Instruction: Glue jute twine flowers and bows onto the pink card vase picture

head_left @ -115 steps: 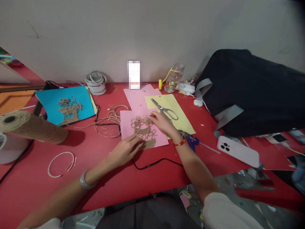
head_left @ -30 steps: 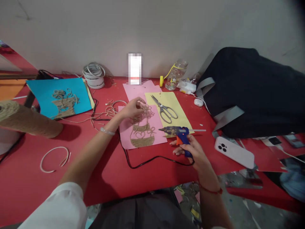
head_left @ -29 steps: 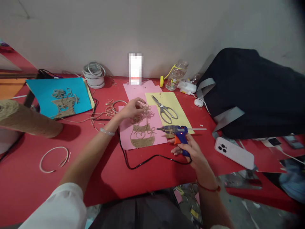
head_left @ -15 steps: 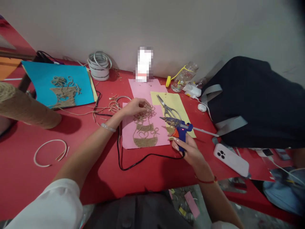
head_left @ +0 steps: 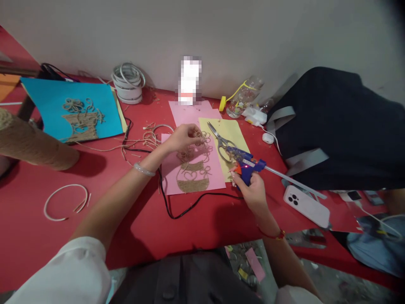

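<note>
Pinching jute twine flower loops with the left hand, gripping a blue hot-glue gun in the right.

The left hand (head_left: 184,137) seems to press thumb and fingertips together on the twine flower (head_left: 206,135), at the far right part of the pink paper (head_left: 218,180); whether the loops are lifted off it, I cannot tell. The right hand (head_left: 255,194) is wrapped around the glue gun (head_left: 253,168), well apart from the flower, which lies forward and left of it; the left hand is nearer. The gun's long axis slants, nozzle forward-left above the scissors (head_left: 219,137), glue stick (head_left: 294,181) trailing back-right. A pale label on the gun is too small to read; no brand shows on the smartphone (head_left: 308,207).
</note>
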A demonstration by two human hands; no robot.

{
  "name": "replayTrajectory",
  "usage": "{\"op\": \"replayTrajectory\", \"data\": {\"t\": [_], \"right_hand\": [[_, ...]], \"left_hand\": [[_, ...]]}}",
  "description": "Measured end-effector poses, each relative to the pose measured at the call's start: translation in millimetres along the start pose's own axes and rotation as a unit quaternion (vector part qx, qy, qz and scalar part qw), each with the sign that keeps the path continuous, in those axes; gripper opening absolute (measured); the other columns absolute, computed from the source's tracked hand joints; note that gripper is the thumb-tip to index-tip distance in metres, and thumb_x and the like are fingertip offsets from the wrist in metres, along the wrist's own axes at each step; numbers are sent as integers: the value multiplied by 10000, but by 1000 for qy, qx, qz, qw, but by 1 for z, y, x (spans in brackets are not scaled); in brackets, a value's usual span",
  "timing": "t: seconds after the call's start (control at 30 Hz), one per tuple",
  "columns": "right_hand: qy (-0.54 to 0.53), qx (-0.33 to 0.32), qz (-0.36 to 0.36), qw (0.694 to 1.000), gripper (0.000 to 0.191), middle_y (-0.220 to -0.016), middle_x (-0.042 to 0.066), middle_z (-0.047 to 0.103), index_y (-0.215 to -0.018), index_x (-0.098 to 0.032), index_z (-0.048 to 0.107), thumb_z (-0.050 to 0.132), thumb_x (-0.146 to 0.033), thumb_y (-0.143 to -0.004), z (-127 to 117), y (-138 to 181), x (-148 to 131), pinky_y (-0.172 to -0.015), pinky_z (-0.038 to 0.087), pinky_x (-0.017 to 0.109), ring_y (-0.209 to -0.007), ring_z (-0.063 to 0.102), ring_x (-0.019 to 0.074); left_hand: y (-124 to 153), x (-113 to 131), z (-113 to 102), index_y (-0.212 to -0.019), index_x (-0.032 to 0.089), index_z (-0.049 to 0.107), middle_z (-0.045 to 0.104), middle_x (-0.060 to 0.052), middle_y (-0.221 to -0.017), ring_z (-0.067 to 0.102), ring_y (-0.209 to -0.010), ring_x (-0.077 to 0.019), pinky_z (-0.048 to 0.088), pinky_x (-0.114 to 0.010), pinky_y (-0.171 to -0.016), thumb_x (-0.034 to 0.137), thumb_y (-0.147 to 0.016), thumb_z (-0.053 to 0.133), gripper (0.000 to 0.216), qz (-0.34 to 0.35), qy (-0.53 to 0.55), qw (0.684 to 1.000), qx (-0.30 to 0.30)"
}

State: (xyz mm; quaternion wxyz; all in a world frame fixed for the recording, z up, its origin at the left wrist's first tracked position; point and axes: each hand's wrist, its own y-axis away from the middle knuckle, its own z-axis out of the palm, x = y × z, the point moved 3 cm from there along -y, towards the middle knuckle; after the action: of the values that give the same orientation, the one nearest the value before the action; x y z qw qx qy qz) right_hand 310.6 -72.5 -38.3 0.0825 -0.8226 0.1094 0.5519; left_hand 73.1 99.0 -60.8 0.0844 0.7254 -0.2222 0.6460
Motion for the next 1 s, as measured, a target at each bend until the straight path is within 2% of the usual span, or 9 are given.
{"op": "replayTrajectory", "data": {"t": [0.17,0.33,0.47,0.6,0.77,0.9,1.0], "right_hand": [[-3,4,-8,1000,506,-892,106,743,-995,-166,654,770,-582,-732,3,-2,3,-693,585,373,-763,680,234],[-23,-6,-10,1000,478,-963,115,745,-986,-169,649,768,-564,-746,7,-4,8,-773,594,391,-857,693,243],[-31,-13,0,999,455,-988,119,745,-1024,-173,635,767,-521,-763,7,-2,11,-813,589,404,-887,698,248],[-33,-10,12,999,436,-936,100,738,-1027,-173,629,762,-496,-765,6,1,13,-740,586,373,-805,686,228],[-33,-8,20,999,407,-837,60,712,-976,-174,625,769,-485,-756,5,2,14,-662,562,333,-704,647,190],[-37,1,26,999,430,-815,62,702,-974,-160,634,767,-496,-743,5,2,14,-659,551,340,-686,627,185],[-37,4,18,999,421,-836,71,708,-973,-162,634,761,-493,-746,6,2,13,-666,546,344,-686,624,184]], "left_hand": [[1,3,-13,-874,149,695,700,-22,-715,607,-616,-114,412,-219,-561,277,-720,794,223,-32,-176,983,-51],[7,21,-21,-917,143,737,708,-17,-697,603,-611,-120,419,-214,-573,257,-734,756,216,-51,-219,968,-110],[8,28,-16,-938,155,760,718,-11,-717,613,-626,-127,427,-216,-587,200,-736,726,210,-26,-249,963,-99],[10,25,-3,-968,154,769,750,-40,-819,653,-701,-150,456,-227,-623,116,-743,659,254,-7,-250,961,-119],[12,22,7,-983,140,747,760,-72,-930,674,-798,-168,488,-253,-713,187,-805,663,202,9,-232,967,-103],[12,17,7,-949,131,725,754,-71,-890,661,-767,-166,471,-257,-691,218,-804,687,173,-5,-239,969,-65],[11,12,6,-902,134,717,742,-64,-832,639,-713,-160,445,-258,-649,267,-811,705,161,-6,-250,966,-59]]}}
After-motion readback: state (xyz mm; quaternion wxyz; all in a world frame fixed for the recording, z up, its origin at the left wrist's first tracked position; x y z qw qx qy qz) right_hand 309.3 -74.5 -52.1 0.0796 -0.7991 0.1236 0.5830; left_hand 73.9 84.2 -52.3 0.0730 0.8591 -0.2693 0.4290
